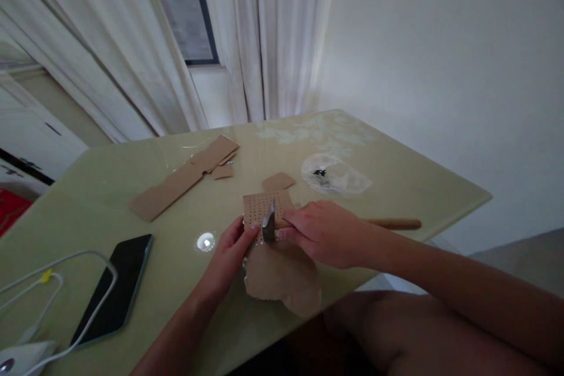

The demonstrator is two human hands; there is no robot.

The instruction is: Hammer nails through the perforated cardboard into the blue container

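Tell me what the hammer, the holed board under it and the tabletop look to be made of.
Hammer: dull grey head, likely steel; pale brown handle, probably wood, gripped by the right hand. Holed board: matte brown sheet with rows of small holes and a torn edge, apparently cardboard; left hand touches its edge. Tabletop: glossy pale green with reflections, possibly glass.

Single view, from the camera on my head. It looks forward and down across the worktop [396,182], close enough that my forearms enter from the bottom edge. The perforated cardboard [259,207] sits just below frame centre. Beyond it the view reaches the far worktop edge, then the curtains [264,35] and wall. Left of the cardboard, the phone [115,288] lies near the lower corner.
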